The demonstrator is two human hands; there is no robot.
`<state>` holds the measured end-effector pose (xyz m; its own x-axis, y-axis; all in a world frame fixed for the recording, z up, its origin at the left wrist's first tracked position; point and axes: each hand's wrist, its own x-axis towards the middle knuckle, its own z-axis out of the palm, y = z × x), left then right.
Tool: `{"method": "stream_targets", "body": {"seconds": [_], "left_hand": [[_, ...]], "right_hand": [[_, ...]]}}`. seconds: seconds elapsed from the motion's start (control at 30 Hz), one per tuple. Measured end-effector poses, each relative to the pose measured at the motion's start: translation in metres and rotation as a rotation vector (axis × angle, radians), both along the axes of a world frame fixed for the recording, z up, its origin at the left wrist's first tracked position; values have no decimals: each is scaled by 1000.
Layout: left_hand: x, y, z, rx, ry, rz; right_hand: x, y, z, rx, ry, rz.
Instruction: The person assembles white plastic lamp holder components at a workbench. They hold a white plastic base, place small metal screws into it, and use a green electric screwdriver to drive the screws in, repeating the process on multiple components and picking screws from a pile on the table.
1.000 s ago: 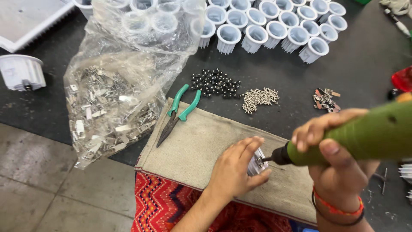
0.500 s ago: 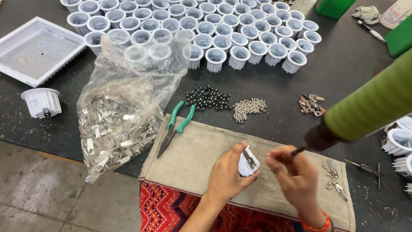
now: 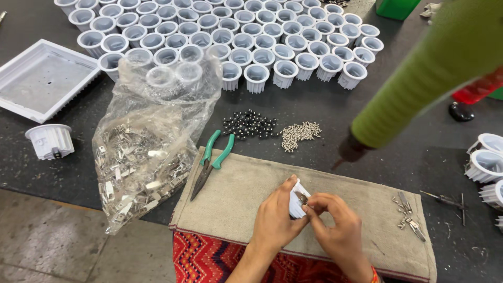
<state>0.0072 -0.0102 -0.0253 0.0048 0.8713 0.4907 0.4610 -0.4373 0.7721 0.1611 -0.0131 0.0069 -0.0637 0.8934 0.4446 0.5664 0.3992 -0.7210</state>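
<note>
A small white ribbed housing is held just above a beige cloth mat near the front edge of a dark worktable. The left hand grips it from the left side, thumb and fingers curled closed around its body. The right hand meets it from the right, its thumb and forefinger pinched together on a small metal clip at the housing's upper face; the other fingers are curled loosely beneath. A green power screwdriver hangs in the air above and to the right of the hands, its dark tip pointing down toward the mat, touching neither hand. On the mat's left part lie green-handled pliers, and at its right end a few loose metal clips. Behind the mat sit a pile of black screws and, just beside it, a pile of silver screws. To the left, a clear plastic bag full of metal clips slumps on the table. Further back stand many rows of identical white housings, open ends up. At far left are a white square tray and a single housing lying on its own.
</note>
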Motion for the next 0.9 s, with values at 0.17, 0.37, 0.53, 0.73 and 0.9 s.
{"method": "stream_targets", "body": {"seconds": [0.17, 0.37, 0.53, 0.73, 0.9], "left_hand": [[0, 0, 5, -14, -11, -19], [-6, -4, 17, 212, -68, -155], [-14, 1, 18, 139, 17, -160], [-19, -8, 12, -48, 95, -205], [-3, -21, 10, -168, 4, -87]], "right_hand": [[16, 7, -27, -137, 219, 81], [22, 11, -38, -641, 713, 228], [17, 2, -21, -39, 141, 147], [27, -5, -21, -33, 97, 319], [44, 2, -37, -514, 462, 263]]}}
